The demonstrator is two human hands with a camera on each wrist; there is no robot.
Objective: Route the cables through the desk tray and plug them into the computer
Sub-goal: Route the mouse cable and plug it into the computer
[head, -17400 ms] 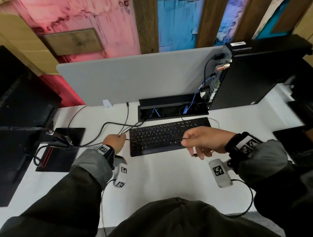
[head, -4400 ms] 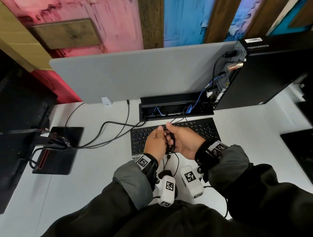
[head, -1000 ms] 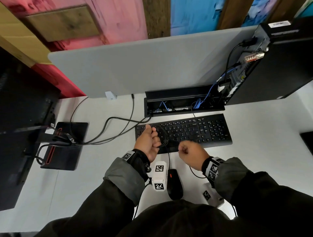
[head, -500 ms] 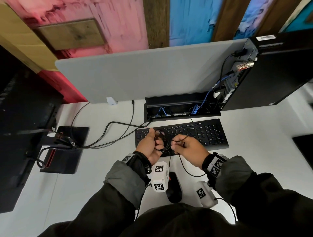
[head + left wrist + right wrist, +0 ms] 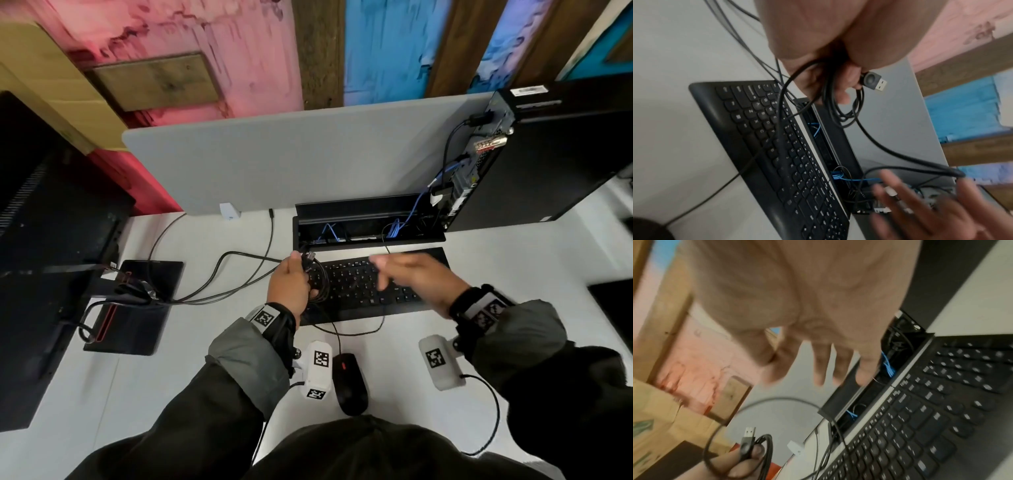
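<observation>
Two monitor leads (image 5: 219,294) beside keyboard (image 5: 373,284), mouse (image 5: 349,383) nearer

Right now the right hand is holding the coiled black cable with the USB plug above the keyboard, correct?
Not quite: the left hand holds the coiled cable with its USB plug above the keyboard, as the left wrist view shows. The right hand is open, holding nothing.

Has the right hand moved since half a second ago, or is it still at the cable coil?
Yes. The right hand has let go of the coiled cable and swung right, open and blurred, over the keyboard's right half.
</observation>
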